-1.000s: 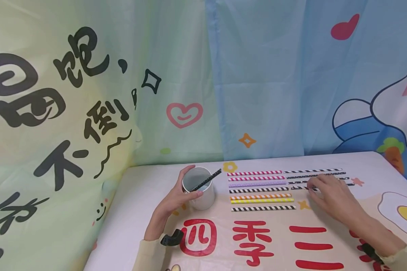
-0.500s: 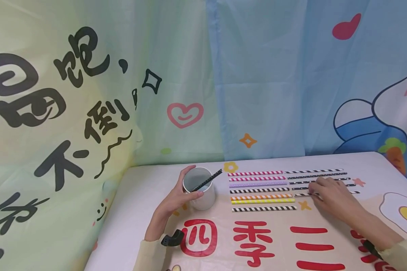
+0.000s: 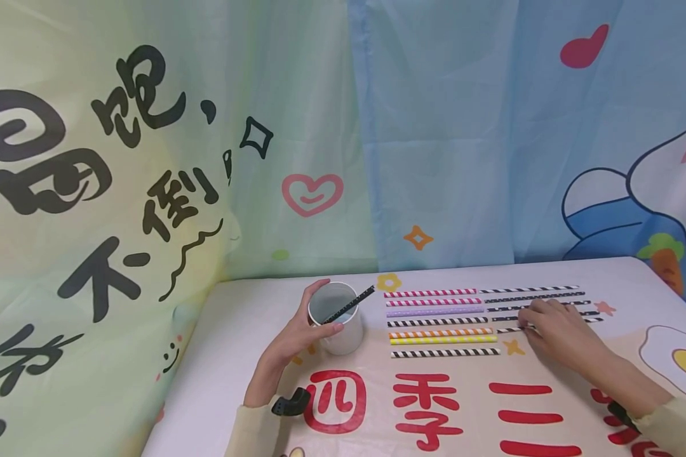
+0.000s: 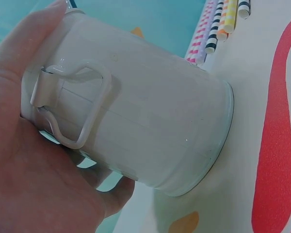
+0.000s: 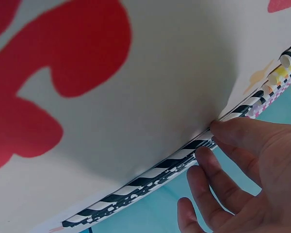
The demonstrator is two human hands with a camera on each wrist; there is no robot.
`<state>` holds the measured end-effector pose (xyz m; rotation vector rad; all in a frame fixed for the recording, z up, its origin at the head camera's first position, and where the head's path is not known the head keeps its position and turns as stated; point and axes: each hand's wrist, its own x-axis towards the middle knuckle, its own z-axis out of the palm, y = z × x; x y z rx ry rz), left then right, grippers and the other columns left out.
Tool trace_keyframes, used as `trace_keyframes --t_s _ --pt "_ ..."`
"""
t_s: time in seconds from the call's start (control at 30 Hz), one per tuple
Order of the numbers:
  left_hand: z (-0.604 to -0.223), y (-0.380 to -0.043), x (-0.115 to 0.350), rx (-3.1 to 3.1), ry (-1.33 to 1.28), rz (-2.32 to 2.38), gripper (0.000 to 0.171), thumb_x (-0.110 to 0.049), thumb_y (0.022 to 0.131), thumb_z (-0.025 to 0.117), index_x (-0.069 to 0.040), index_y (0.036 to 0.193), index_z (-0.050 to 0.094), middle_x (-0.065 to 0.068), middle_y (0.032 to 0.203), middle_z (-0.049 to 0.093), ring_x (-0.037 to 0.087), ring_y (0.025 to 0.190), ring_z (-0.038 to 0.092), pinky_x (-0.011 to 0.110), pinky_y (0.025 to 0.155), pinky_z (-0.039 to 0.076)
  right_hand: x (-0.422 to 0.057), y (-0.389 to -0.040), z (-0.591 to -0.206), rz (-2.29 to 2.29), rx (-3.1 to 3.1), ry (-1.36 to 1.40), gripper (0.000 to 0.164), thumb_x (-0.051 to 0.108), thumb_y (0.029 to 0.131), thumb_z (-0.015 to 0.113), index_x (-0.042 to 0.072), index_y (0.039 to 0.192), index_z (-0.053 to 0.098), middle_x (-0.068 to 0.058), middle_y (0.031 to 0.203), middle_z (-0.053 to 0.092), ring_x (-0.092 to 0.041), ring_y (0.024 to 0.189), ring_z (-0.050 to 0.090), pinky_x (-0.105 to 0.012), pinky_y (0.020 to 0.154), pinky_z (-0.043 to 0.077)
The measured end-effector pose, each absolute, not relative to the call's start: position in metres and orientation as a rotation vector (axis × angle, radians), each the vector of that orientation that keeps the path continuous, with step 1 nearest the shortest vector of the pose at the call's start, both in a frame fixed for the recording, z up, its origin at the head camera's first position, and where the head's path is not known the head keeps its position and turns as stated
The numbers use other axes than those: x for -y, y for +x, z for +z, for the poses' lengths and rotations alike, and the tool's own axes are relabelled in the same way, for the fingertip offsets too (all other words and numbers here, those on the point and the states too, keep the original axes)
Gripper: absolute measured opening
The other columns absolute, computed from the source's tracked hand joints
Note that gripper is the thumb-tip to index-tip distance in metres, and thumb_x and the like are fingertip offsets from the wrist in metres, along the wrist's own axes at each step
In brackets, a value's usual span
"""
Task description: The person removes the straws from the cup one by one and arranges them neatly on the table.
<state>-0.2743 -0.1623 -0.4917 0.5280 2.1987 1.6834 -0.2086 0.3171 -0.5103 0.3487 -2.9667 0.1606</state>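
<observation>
My left hand (image 3: 297, 335) grips a white mug (image 3: 343, 336), thumb at the rim and fingers around the far side. A folding wire handle (image 4: 94, 114) shows on the mug's side in the left wrist view. One black straw with small white dots (image 3: 359, 297) leans in the mug, its end sticking out to the right. Over the right group of straws, my right hand (image 3: 563, 327) pinches a black-and-white striped paper straw (image 5: 150, 171) between thumb and fingertips. That straw lies at the front of its group, close along the spotted black-and-white straws (image 5: 157, 182).
Left of my right hand lies a group of straws: red striped (image 3: 431, 292), purple (image 3: 434, 312), black striped (image 3: 437, 322), orange striped (image 3: 440, 332), yellow (image 3: 443, 339) and a separate black striped straw (image 3: 446, 353). A printed cloth (image 3: 434, 438) covers the table; curtains (image 3: 434, 158) hang behind.
The striped straw under my right hand came into view in front of the spotted ones, then shifted slightly back and left. My left hand and the mug stay put.
</observation>
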Motion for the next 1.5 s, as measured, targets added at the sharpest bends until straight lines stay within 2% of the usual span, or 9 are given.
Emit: trace_keyframes --t_s 0.97,1.3,1.5 --pt "-0.495 -0.275 0.162 -2.212 0.528 1.69 0.089 -0.028 0.087 0.077 -0.034 0.155 0.019 0.006 0.153 0.035 0.03 0.142 0.033 0.059 0.112 0.038 -0.318 -0.21 -0.505 0.2 3.02 0.316 0.02 0.012 0.078 0.083 0.011 0.095 0.073 -0.02 0.103 0.067 -0.046 0.102 0.058 -0.066 0.088 0.047" --pt "-0.493 -0.275 0.163 -2.215 0.523 1.676 0.088 -0.028 0.088 0.076 -0.036 0.155 0.019 0.006 0.154 0.034 0.031 0.143 0.032 0.058 0.112 0.038 -0.308 -0.211 -0.495 0.3 3.024 0.292 0.026 0.016 0.078 0.082 0.009 0.102 0.073 -0.025 0.112 0.066 -0.05 0.109 0.055 -0.07 0.093 0.042" --pt "-0.493 -0.275 0.163 -2.201 0.532 1.686 0.089 -0.028 0.088 0.076 -0.034 0.155 0.018 0.007 0.154 0.034 0.032 0.143 0.032 0.059 0.113 0.037 -0.295 -0.205 -0.488 0.342 3.014 0.319 0.027 0.017 0.079 0.083 0.009 0.103 0.073 -0.022 0.112 0.066 -0.045 0.107 0.057 -0.067 0.091 0.045"
